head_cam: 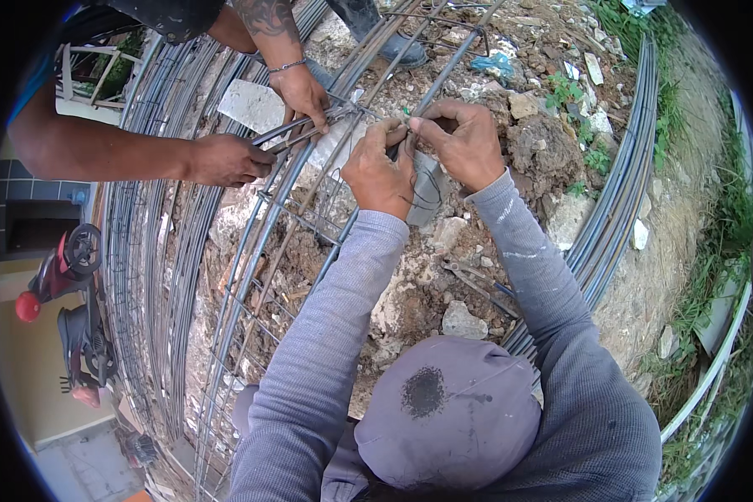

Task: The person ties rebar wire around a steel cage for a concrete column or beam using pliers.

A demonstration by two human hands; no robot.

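My left hand (pixel 383 163) holds a bundle of thin dark tie wire (pixel 430 194), which hangs in loops beside its wrist. Thumb and forefinger of my right hand (pixel 464 141) are pinched at the wire by my left fingertips; the exact grip is small. Both hands are over a long cage of steel rebar (pixel 268 216) tied with stirrups. Just left of them, a co-worker's two hands (pixel 232 160) work the long handles of pincers (pixel 288 135), whose jaws are at a bar crossing. Another pair of pincers (pixel 477 285) lies on the soil below my right hand.
Bundles of long rebar lie at the left (pixel 163 251) and the right (pixel 621 188). Rubble, a concrete block (pixel 251 105) and clods (pixel 543 147) cover the uneven soil. A rubber boot (pixel 405 50) stands at the top. Parked motorcycles (pixel 88 339) are at the far left.
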